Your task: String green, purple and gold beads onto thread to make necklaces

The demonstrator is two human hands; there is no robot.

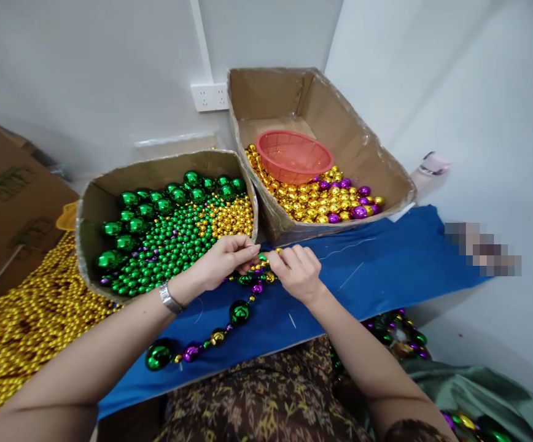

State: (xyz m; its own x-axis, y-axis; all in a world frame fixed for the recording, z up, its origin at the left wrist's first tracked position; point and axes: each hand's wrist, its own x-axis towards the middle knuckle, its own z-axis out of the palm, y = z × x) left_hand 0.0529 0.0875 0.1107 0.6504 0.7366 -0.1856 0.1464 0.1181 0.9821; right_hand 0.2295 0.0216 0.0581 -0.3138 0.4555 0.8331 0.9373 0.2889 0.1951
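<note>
Close together over the blue cloth (377, 255), my two hands meet at one end of a bead strand (239, 312). My left hand (232, 261), with a silver watch at the wrist, is closed in a pinch at the strand's end. My right hand (298, 270) is curled shut around the beads beside it; the fingers hide exactly what lies inside. From there the strand of green, purple and gold beads trails down to the left, its large green bead (158, 355) lying near the cloth's front edge.
Behind my hands stand a cardboard box (82, 245) of green and gold beads and a taller box (340, 110) holding gold and purple beads with a red basket (294, 156). Many gold bead strings (31, 331) lie at left. Loose thread bits (293, 320) lie on the cloth.
</note>
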